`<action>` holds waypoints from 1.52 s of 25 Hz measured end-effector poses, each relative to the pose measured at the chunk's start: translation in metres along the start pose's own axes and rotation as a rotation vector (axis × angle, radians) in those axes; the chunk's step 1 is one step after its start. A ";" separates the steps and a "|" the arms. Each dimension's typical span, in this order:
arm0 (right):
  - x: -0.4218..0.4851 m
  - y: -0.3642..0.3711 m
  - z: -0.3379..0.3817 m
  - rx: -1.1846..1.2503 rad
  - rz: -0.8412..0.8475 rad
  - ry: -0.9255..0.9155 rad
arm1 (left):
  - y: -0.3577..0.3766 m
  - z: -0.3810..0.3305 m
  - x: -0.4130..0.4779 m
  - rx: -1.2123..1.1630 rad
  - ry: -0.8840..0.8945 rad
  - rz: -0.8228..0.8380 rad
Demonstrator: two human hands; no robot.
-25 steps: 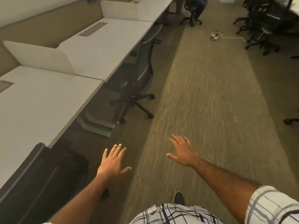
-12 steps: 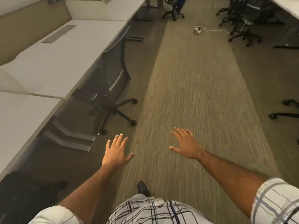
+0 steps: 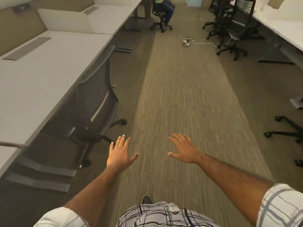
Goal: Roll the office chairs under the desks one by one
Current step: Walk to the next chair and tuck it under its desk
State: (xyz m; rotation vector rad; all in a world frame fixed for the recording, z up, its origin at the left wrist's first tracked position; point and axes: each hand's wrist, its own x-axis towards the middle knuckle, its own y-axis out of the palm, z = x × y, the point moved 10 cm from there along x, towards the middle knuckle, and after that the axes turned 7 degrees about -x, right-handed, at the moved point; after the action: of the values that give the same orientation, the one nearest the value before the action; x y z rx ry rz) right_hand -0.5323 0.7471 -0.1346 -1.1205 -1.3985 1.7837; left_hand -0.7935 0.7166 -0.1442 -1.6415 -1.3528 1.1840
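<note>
A dark mesh-backed office chair point(image 3: 98, 102) stands tucked against the long white desk point(image 3: 41, 76) on my left, its wheeled base poking out onto the carpet. My left hand point(image 3: 120, 154) hovers flat and empty just right of that base, fingers spread. My right hand point(image 3: 183, 149) is held out over the carpet aisle, also spread and empty. Neither hand touches the chair. On the right, black office chairs point(image 3: 237, 25) stand out in the aisle beside another white desk point(image 3: 282, 25).
A white cable with a power strip point(image 3: 186, 42) lies across the aisle far ahead. A seated person on a chair point(image 3: 161, 12) is at the far end. Another chair's wheeled base point(image 3: 285, 131) shows at the right edge. Desk feet point(image 3: 41, 177) lie low at my left.
I have walked forward along the aisle: the chair tucked at the left desk has come closer and now sits beside my left hand. Both hands stay spread and empty.
</note>
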 end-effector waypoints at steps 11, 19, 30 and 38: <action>0.250 -0.147 -0.031 0.072 -0.219 -0.222 | -0.210 0.005 0.203 0.032 -0.014 -0.452; 0.430 -0.267 0.000 0.059 -0.341 -0.569 | -0.306 0.102 0.262 0.022 -0.466 -0.611; 0.591 -0.340 0.153 -0.047 -0.264 -0.928 | -0.274 0.169 0.300 -0.242 -0.817 -0.310; 0.684 -0.288 0.145 -0.310 -0.006 -0.875 | -0.269 0.171 0.309 -0.227 -0.784 -0.324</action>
State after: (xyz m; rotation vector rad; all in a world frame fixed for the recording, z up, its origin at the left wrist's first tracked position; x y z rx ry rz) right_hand -0.9875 1.3390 -0.0150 -0.4355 -2.2214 2.2183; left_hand -1.0343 1.0700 -0.0240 -1.0402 -2.2026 1.5842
